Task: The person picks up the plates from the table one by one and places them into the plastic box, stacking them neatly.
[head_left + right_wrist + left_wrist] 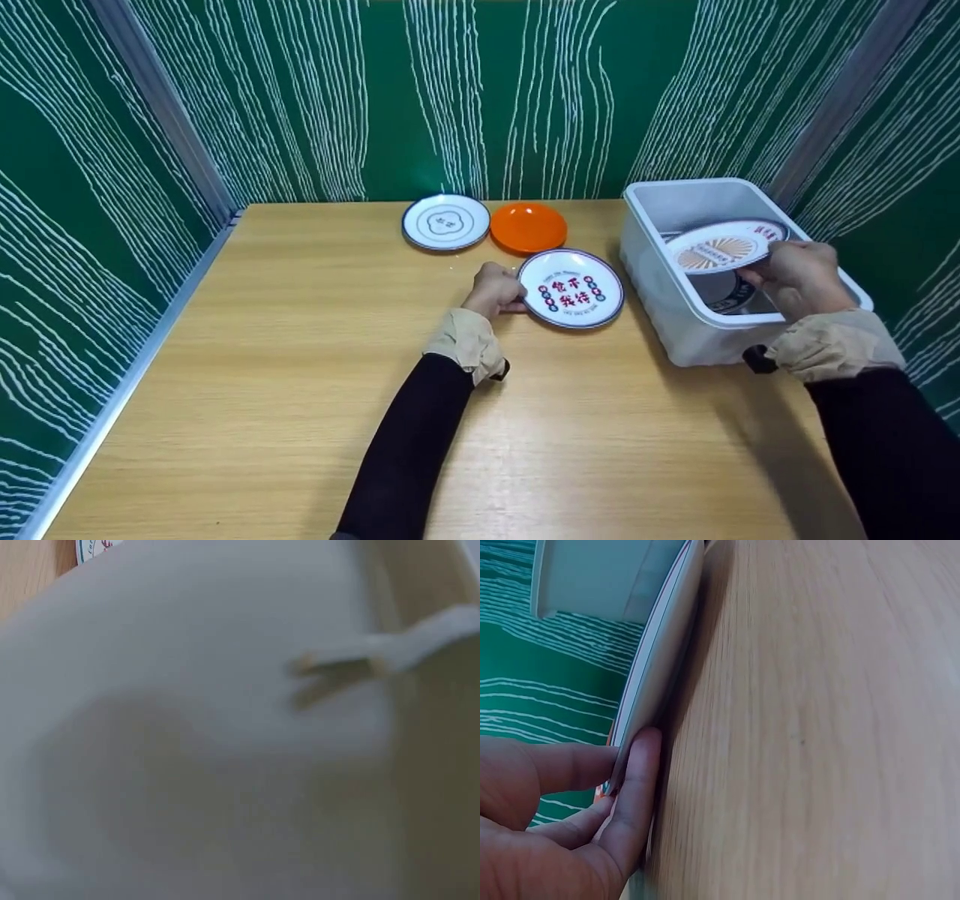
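Observation:
My left hand (495,291) pinches the left rim of a white plate (571,291) with red characters and a dark blue edge. In the left wrist view the thumb and fingers of that hand (562,840) grip the plate (660,645), which is tilted, its near edge raised off the table. At the right, my right hand (804,274) holds a white plate (716,251) with an orange sunburst print by its right rim, tilted in the mouth of a white bin (675,326). Below it in the bin lies a plate (731,300) with a dark patterned rim, partly hidden.
Behind the left hand, an orange plate (529,227) and a white plate (447,222) with a dark rim lie side by side on the wooden table (285,375). Green panels (517,97) with white lines enclose the back and sides. The right wrist view is mostly blurred.

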The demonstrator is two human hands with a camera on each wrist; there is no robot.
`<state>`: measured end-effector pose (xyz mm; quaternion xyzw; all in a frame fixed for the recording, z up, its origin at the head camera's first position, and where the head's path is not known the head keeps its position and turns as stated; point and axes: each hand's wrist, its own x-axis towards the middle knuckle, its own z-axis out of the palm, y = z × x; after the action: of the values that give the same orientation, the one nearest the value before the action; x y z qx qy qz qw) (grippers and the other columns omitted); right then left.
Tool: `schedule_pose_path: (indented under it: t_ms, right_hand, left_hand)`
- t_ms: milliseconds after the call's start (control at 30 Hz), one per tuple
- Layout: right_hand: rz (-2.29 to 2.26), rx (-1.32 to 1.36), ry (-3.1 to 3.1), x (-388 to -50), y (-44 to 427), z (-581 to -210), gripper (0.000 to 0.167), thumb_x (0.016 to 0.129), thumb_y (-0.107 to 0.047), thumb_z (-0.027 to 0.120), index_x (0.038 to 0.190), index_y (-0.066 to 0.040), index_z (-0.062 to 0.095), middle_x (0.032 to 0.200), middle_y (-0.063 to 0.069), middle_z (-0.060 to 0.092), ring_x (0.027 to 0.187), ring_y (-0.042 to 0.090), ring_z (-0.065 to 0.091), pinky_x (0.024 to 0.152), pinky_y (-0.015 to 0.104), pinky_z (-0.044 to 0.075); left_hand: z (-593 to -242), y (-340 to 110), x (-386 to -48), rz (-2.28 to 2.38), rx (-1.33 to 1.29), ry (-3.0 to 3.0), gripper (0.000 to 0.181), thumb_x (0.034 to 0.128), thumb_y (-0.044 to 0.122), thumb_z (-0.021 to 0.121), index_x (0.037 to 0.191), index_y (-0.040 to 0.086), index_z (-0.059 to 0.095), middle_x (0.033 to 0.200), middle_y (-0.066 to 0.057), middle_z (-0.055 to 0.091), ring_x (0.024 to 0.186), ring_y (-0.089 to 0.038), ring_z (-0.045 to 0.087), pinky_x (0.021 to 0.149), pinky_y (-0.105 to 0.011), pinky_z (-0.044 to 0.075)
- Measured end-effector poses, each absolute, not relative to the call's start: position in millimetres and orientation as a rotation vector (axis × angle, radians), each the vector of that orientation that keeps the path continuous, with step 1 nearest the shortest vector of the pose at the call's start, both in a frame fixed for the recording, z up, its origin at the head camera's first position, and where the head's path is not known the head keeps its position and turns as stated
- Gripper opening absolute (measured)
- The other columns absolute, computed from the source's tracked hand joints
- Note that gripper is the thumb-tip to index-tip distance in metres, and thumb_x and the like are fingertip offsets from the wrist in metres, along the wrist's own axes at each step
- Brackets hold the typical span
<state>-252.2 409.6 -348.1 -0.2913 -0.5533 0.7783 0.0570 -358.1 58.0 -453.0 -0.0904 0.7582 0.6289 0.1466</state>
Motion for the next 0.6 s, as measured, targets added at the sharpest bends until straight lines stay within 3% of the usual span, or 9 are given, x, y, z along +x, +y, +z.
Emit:
schedule_pose_path:
  t_ms: [167, 400, 600]
  right_hand:
    - [2.238, -0.946, -1.886, -253.4, 408.1, -351.9, 0.016, 0.102, 0.008, 0.039, 0.110, 0.002, 0.051, 0.070, 0.009, 0.067, 0.061, 0.017, 0.067, 0.053, 0.027, 0.059]
    - [2.252, -1.095, -1.969, -255.7, 409.6, -349.0, 0.016, 0.109, -0.017, 0.041, 0.123, -0.012, 0.044, 0.078, 0.007, 0.065, 0.073, 0.017, 0.067, 0.061, 0.027, 0.060]
    - [2.398, -1.115, -1.921, -257.4, 411.4, -346.0, 0.028, 0.107, -0.044, 0.041, 0.120, -0.020, 0.042, 0.077, 0.005, 0.065, 0.073, 0.016, 0.067, 0.067, 0.026, 0.060]
  left_hand:
    - [-455.2, 57.7, -356.8, 1.784, -0.245, 2.194, 0.029, 0.0856, -0.017, 0.066, 0.112, -0.006, 0.063, 0.093, -0.010, 0.058, 0.060, -0.019, 0.064, 0.068, -0.032, 0.064]
    - [-456.1, 54.9, -356.1, 1.789, -0.242, 2.200, 0.018, 0.0866, -0.016, 0.066, 0.097, -0.003, 0.060, 0.088, -0.008, 0.056, 0.059, -0.018, 0.063, 0.065, -0.031, 0.063]
    - [-458.3, 54.0, -356.5, 1.824, -0.230, 2.172, 0.020, 0.0869, -0.015, 0.067, 0.091, 0.001, 0.056, 0.086, -0.007, 0.055, 0.059, -0.017, 0.063, 0.062, -0.030, 0.062]
